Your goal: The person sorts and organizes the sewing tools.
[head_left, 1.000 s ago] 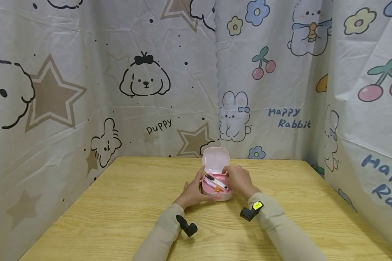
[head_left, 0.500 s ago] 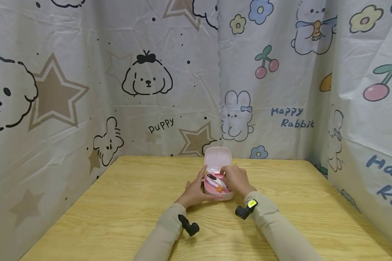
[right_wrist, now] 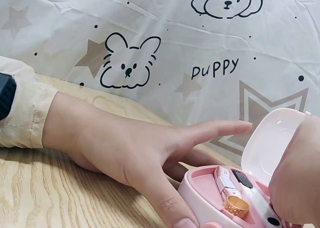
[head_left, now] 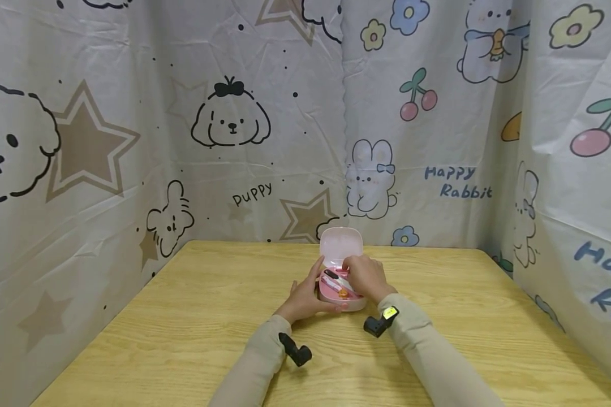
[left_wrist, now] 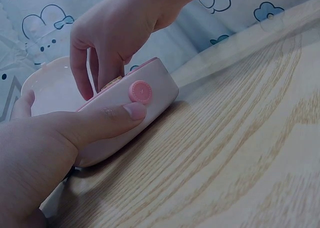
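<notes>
Right hand (head_left: pixel 365 277) moved slightly further over pink case (head_left: pixel 342 294) since earlier frame, fingers curled down inside, pinching something; which item, cannot tell. Left hand (head_left: pixel 305 297) grips case's left side, thumb on front by round button (left_wrist: pixel 140 91). Case at middle of tabletop (head_left: pixel 183 316), lid (head_left: pixel 340 245) open upright. Contents not yet lifted out: gold ring (right_wrist: pixel 236 206), tape roll (right_wrist: pixel 225 181) beside it.

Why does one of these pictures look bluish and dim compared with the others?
The left wrist view has a cold blue cast, with the left hand large and soft up close; the head view is evenly lit, but the pink box sits small; the right wrist view is bright and warm, with the right hand blurred at the edge.
</notes>
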Available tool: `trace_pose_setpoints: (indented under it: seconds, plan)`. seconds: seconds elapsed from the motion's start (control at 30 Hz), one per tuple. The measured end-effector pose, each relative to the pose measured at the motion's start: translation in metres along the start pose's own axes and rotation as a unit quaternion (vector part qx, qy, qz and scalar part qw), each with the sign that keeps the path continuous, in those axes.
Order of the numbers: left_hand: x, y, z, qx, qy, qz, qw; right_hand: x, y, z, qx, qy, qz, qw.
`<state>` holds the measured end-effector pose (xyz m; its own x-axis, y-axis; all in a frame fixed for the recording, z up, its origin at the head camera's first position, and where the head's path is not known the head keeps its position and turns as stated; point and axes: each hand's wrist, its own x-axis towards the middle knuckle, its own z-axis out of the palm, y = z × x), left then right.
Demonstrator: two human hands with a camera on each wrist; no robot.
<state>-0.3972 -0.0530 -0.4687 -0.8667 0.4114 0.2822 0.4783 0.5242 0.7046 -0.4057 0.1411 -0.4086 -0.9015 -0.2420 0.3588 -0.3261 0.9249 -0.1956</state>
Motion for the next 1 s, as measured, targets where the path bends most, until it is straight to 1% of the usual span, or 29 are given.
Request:
trace_pose_setpoints:
  seconds: [0.4,0.63,0.83,1.0]
  plan:
    - [0.0037,-0.0051,0.0014,-0.001,0.001,-0.002,1.0,0.0002,0.0019,-0.0002,0.011,-0.002,0.008,1.0]
    - [0.0031,-0.0006,-0.0006,0.004,0.002,-0.003,1.0,0.0005,0.003,-0.0008,0.022,-0.003,0.012,1.0]
    - [0.0026,-0.0019,-0.0004,0.002,0.0,0.0,1.0,-0.0001,0.0066,0.001,0.041,-0.009,0.018,0.999]
    - [0.0021,-0.0031,0.0006,-0.003,0.001,0.004,1.0,-0.0035,0.0096,0.0028,0.064,-0.016,0.033,0.997]
